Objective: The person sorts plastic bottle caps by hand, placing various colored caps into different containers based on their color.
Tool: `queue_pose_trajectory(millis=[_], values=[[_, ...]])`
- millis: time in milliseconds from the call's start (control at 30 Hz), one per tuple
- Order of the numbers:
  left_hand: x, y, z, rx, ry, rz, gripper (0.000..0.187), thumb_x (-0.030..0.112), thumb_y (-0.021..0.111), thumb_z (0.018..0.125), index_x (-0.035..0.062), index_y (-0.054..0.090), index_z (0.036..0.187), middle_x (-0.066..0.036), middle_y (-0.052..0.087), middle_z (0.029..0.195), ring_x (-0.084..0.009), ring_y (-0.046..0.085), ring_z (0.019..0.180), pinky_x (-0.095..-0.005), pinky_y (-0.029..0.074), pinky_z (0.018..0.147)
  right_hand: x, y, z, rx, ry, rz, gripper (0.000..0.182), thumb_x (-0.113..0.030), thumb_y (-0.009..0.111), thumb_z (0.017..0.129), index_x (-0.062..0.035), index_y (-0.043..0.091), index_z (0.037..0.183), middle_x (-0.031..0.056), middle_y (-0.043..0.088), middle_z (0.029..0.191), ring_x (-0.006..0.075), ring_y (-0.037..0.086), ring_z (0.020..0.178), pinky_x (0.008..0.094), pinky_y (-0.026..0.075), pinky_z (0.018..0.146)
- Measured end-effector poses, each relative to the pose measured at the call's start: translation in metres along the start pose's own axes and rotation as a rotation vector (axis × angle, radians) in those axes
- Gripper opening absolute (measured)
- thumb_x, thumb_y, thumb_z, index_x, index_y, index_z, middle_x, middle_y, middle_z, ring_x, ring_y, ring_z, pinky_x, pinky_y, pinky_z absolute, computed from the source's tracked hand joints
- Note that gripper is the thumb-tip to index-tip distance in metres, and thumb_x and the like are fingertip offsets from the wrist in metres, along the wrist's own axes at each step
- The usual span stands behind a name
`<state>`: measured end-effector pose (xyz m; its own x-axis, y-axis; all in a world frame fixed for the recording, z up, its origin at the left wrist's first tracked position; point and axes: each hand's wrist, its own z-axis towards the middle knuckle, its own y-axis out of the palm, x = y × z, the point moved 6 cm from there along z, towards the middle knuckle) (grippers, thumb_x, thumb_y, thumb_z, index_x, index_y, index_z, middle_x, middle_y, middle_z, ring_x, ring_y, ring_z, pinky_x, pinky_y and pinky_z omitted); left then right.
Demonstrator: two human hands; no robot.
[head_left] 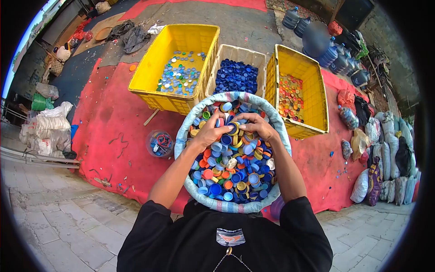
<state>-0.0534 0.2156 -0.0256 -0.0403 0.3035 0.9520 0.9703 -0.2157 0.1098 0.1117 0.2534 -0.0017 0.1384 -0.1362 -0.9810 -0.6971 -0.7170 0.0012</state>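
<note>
A round sack with a rolled white-and-blue rim is full of mixed plastic bottle caps in blue, orange, yellow and white. Over the far part of the heap, my left hand has its fingers closed around bottle caps, with a light blue and orange one showing at the fingertips. Close beside it, my right hand pinches at a dark blue and yellow cap. The fingertips of both hands nearly meet, and parts of the held caps are hidden.
Beyond the sack stand a yellow crate with pale caps, a whitish crate of dark blue caps, and another yellow crate with orange-red caps. A small tub sits left. Water jugs and filled sacks line the right.
</note>
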Motion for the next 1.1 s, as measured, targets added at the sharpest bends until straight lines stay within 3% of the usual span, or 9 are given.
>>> queue_pose_trajectory(millis=[67, 133, 233, 367, 600, 800, 867, 1067, 1100], values=[[0.015, 0.012, -0.029, -0.022, 0.271, 0.341, 0.052, 0.029, 0.074, 0.076, 0.0009, 0.052, 0.114, -0.015, 0.058, 0.11, -0.0284, 0.055, 0.107, -0.038, 0.043, 0.091, -0.003, 0.012, -0.029, 0.018, -0.074, -0.156, 0.042, -0.027, 0.071, 0.075, -0.0013, 0.065, 0.108, 0.0091, 0.064, 0.105, 0.0223, 0.058, 0.103, 0.0363, 0.043, 0.092], [0.032, 0.029, -0.068, -0.008, 0.386, 0.551, 0.05, 0.024, 0.074, 0.075, 0.0013, 0.052, 0.114, -0.018, 0.054, 0.113, -0.0346, 0.053, 0.109, -0.041, 0.042, 0.094, -0.021, 0.033, -0.058, 0.062, -0.389, -0.439, 0.042, -0.028, 0.074, 0.072, -0.0044, 0.066, 0.107, 0.0127, 0.063, 0.106, 0.0282, 0.06, 0.104, 0.0407, 0.044, 0.093], [0.024, 0.047, -0.111, 0.022, 0.553, 0.687, 0.052, 0.018, 0.075, 0.072, 0.0023, 0.052, 0.115, -0.018, 0.05, 0.12, -0.0363, 0.052, 0.112, -0.0436, 0.042, 0.093, -0.025, 0.053, -0.107, 0.259, -0.306, -0.565, 0.046, -0.028, 0.077, 0.067, -0.0071, 0.067, 0.107, 0.0157, 0.056, 0.119, 0.0368, 0.056, 0.108, 0.0465, 0.043, 0.093], [0.002, 0.066, -0.14, 0.036, 0.602, 0.942, 0.063, 0.028, 0.079, 0.066, 0.0092, 0.052, 0.12, -0.015, 0.046, 0.132, -0.038, 0.038, 0.128, -0.0546, 0.029, 0.103, -0.02, 0.087, -0.147, 0.4, -0.375, -1.017, 0.044, -0.024, 0.078, 0.065, -0.0134, 0.066, 0.106, 0.0151, 0.052, 0.124, 0.0345, 0.048, 0.114, 0.0488, 0.036, 0.094], [-0.009, 0.075, -0.136, -0.031, 0.629, 1.084, 0.073, 0.026, 0.083, 0.06, 0.0124, 0.05, 0.123, -0.019, 0.033, 0.146, -0.0418, 0.026, 0.137, -0.0563, 0.023, 0.108, 0.006, 0.109, -0.166, 0.559, -0.36, -1.066, 0.052, -0.024, 0.077, 0.063, -0.0169, 0.062, 0.112, 0.0177, 0.046, 0.135, 0.038, 0.04, 0.127, 0.052, 0.029, 0.103], [-0.023, 0.074, -0.154, -0.129, 0.55, 1.175, 0.087, 0.057, 0.076, 0.069, 0.0121, 0.045, 0.137, -0.023, 0.023, 0.153, -0.0456, 0.015, 0.142, -0.0605, 0.01, 0.112, 0.006, 0.111, -0.176, 0.562, -0.28, -1.044, 0.047, -0.023, 0.076, 0.068, -0.0122, 0.065, 0.112, 0.0148, 0.05, 0.135, 0.0382, 0.039, 0.131, 0.0534, 0.025, 0.105], [-0.012, 0.066, -0.159, -0.022, 0.617, 1.118, 0.095, 0.062, 0.072, 0.07, 0.0102, 0.04, 0.143, -0.026, 0.018, 0.155, -0.0455, 0.013, 0.143, -0.0618, 0.008, 0.111, -0.002, 0.105, -0.181, 0.64, -0.275, -1.033, 0.047, -0.023, 0.076, 0.067, -0.0106, 0.066, 0.111, 0.0156, 0.049, 0.136, 0.0392, 0.037, 0.133, 0.0535, 0.024, 0.106], [-0.009, 0.04, -0.162, 0.307, 0.626, 0.992, 0.076, 0.049, 0.072, 0.077, 0.004, 0.049, 0.133, -0.025, 0.032, 0.148, -0.044, 0.023, 0.139, -0.0559, 0.015, 0.111, -0.01, 0.102, -0.188, 0.901, -0.317, -1.019, 0.038, -0.014, 0.073, 0.067, -0.0076, 0.066, 0.104, 0.0087, 0.061, 0.113, 0.0298, 0.052, 0.11, 0.0442, 0.033, 0.095], [-0.006, 0.039, -0.166, 0.36, 0.629, 0.961, 0.066, 0.038, 0.072, 0.078, 0.0017, 0.052, 0.129, -0.022, 0.041, 0.142, -0.041, 0.03, 0.135, -0.0525, 0.02, 0.109, -0.015, 0.108, -0.188, 0.963, -0.342, -1.016, 0.034, -0.01, 0.073, 0.068, -0.0078, 0.066, 0.101, 0.0043, 0.063, 0.098, 0.0244, 0.054, 0.093, 0.0406, 0.034, 0.086]])
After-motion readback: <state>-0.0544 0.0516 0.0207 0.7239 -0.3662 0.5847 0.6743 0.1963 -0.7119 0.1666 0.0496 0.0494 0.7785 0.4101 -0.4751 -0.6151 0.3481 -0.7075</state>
